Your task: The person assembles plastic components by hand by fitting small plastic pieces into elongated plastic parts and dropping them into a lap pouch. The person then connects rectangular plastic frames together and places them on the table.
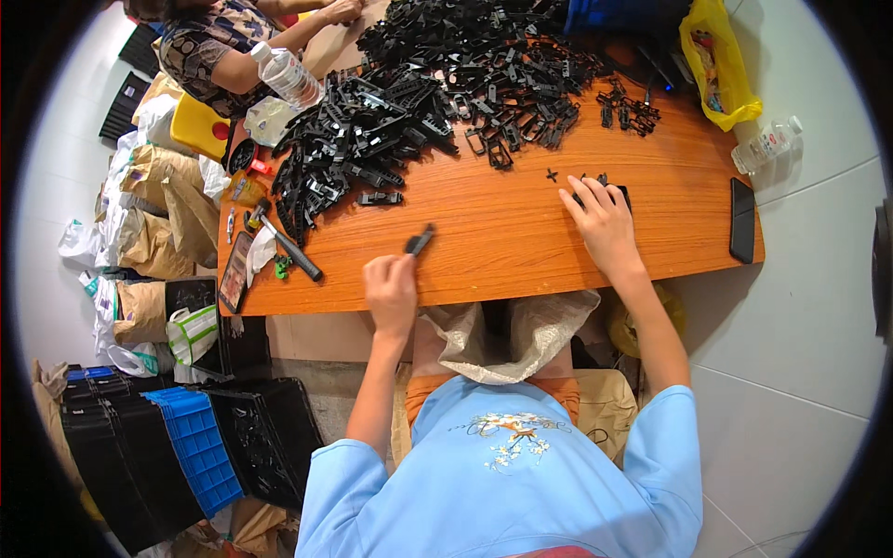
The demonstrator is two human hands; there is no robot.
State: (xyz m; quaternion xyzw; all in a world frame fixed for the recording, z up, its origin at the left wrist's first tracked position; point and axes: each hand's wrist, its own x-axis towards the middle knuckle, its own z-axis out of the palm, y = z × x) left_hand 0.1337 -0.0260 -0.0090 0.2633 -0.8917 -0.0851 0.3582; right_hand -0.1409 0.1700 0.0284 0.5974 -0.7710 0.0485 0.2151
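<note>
The left hand's (391, 290) fingers pinch a black plastic part (421, 240) over the bench (502, 246), seemingly by one end to leave the other free; the right hand's (605, 225) grip at small black pieces (603, 178) is unclear.

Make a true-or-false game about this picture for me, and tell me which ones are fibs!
1. The left hand holds a black part. True.
2. The hammer lies at the right end of the table. False: it lies near the left end.
3. A yellow bag is at the right side of the table, toward the far end. True.
4. The right hand is buried in the big pile of black parts. False: it is over the table, apart from the big pile.
5. The shirt on the person is red. False: it is light blue, with flowers on it.
</note>
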